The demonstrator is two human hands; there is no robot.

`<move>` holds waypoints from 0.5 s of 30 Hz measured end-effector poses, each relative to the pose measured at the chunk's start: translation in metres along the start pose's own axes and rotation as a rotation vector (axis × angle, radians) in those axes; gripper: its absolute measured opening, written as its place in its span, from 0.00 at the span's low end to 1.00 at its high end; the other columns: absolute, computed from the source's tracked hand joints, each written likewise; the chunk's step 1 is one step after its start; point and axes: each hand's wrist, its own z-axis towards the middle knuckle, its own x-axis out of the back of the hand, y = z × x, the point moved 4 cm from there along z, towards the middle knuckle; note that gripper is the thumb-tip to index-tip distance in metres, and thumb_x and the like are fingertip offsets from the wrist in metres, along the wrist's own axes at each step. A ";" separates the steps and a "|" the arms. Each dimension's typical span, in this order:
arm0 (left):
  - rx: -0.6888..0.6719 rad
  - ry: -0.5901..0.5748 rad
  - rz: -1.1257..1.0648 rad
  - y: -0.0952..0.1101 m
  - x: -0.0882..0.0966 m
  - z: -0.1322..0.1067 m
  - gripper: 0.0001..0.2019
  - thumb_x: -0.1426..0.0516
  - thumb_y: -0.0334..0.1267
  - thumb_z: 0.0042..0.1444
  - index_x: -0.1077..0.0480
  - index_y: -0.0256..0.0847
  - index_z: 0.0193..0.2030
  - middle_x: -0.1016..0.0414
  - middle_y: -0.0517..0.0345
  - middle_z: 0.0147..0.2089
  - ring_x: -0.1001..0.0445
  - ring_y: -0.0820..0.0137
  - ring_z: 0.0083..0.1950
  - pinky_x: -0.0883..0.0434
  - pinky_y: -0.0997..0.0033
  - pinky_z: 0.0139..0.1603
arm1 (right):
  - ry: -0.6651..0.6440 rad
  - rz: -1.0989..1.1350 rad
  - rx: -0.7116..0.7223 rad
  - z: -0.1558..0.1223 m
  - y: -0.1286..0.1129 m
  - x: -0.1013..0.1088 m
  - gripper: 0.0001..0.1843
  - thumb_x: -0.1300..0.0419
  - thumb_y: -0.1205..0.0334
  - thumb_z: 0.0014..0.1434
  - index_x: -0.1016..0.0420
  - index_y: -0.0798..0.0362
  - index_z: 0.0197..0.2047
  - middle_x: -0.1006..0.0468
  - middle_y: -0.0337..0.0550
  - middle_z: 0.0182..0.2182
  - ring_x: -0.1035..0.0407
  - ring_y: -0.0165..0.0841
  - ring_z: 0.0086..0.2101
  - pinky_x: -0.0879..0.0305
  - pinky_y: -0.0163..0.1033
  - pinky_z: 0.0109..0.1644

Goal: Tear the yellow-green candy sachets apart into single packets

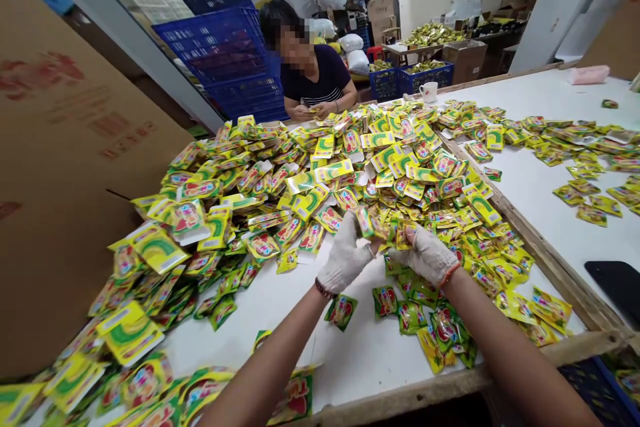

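My left hand (344, 259), in a white knit glove, is closed around a small yellow-green carton (367, 223) just above the pile. Close beside it, my right hand (431, 256), gloved too, pinches a small yellow sachet (403, 236) near the carton's end. Both items are partly covered by my fingers, and I cannot tell whether the sachet touches the carton. Green watermelon-printed sachets (385, 301) lie loose on the white tabletop (350, 367) below my hands. A large heap of printed cartons (310, 200) spreads in front of and left of them.
Across the table a person (315, 80) in a dark top handles small items. A big cardboard box (75, 167) stands at left, with blue crates (220, 47) behind. A wooden strip (530, 247) divides the tabletop. At right lie a black phone-like object (613, 287) and more packets (593, 203).
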 end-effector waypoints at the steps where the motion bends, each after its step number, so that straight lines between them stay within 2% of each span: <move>1: 0.012 0.008 -0.076 0.000 0.006 -0.014 0.25 0.43 0.38 0.53 0.42 0.41 0.58 0.30 0.48 0.57 0.29 0.63 0.56 0.29 0.64 0.56 | -0.059 -0.005 -0.061 -0.003 0.005 -0.005 0.27 0.30 0.45 0.47 0.30 0.49 0.46 0.22 0.46 0.45 0.27 0.38 0.43 0.25 0.43 0.41; 3: 0.024 -0.030 -0.183 -0.001 0.015 -0.040 0.27 0.42 0.37 0.51 0.42 0.41 0.58 0.31 0.47 0.58 0.28 0.61 0.56 0.28 0.63 0.55 | -0.107 -0.050 -0.119 -0.007 0.013 -0.009 0.28 0.31 0.44 0.48 0.31 0.49 0.47 0.22 0.46 0.44 0.27 0.38 0.40 0.26 0.42 0.38; 5: 0.029 -0.080 -0.182 -0.003 0.024 -0.063 0.30 0.42 0.39 0.51 0.42 0.41 0.62 0.34 0.44 0.62 0.30 0.58 0.59 0.29 0.59 0.58 | -0.063 -0.196 -0.078 -0.008 0.015 -0.008 0.26 0.33 0.44 0.50 0.31 0.50 0.46 0.22 0.45 0.40 0.27 0.36 0.36 0.27 0.40 0.35; 7: -0.003 -0.031 -0.015 -0.001 0.033 -0.079 0.35 0.41 0.43 0.53 0.45 0.41 0.66 0.39 0.42 0.67 0.36 0.53 0.66 0.35 0.51 0.65 | 0.028 -0.479 0.032 -0.007 0.013 -0.006 0.20 0.35 0.46 0.53 0.29 0.51 0.42 0.23 0.43 0.35 0.29 0.36 0.34 0.28 0.40 0.36; 10: -0.110 0.107 0.413 0.012 0.040 -0.091 0.39 0.38 0.46 0.51 0.45 0.44 0.68 0.41 0.42 0.69 0.46 0.48 0.72 0.51 0.42 0.72 | 0.098 -0.816 0.230 -0.009 0.006 -0.012 0.14 0.39 0.52 0.56 0.27 0.52 0.40 0.22 0.43 0.35 0.29 0.36 0.37 0.29 0.42 0.45; 12: -0.155 0.082 0.563 0.019 0.040 -0.087 0.40 0.35 0.50 0.48 0.41 0.43 0.67 0.39 0.41 0.68 0.46 0.46 0.71 0.56 0.40 0.73 | 0.019 -0.818 0.288 -0.012 0.002 -0.020 0.14 0.41 0.54 0.58 0.27 0.52 0.44 0.21 0.44 0.39 0.28 0.37 0.40 0.31 0.42 0.48; 13: -0.144 0.047 0.567 0.019 0.041 -0.083 0.40 0.36 0.53 0.48 0.39 0.42 0.66 0.38 0.40 0.67 0.45 0.45 0.71 0.54 0.40 0.73 | -0.047 -0.795 0.295 -0.014 0.001 -0.024 0.14 0.42 0.55 0.59 0.27 0.52 0.45 0.21 0.44 0.40 0.28 0.37 0.40 0.31 0.42 0.47; 15: -0.032 -0.039 0.446 0.014 0.049 -0.070 0.36 0.41 0.60 0.52 0.35 0.40 0.63 0.33 0.41 0.64 0.39 0.47 0.68 0.45 0.45 0.70 | -0.198 -0.768 0.295 -0.020 -0.003 -0.031 0.13 0.40 0.55 0.57 0.26 0.53 0.43 0.22 0.44 0.37 0.28 0.36 0.38 0.31 0.40 0.43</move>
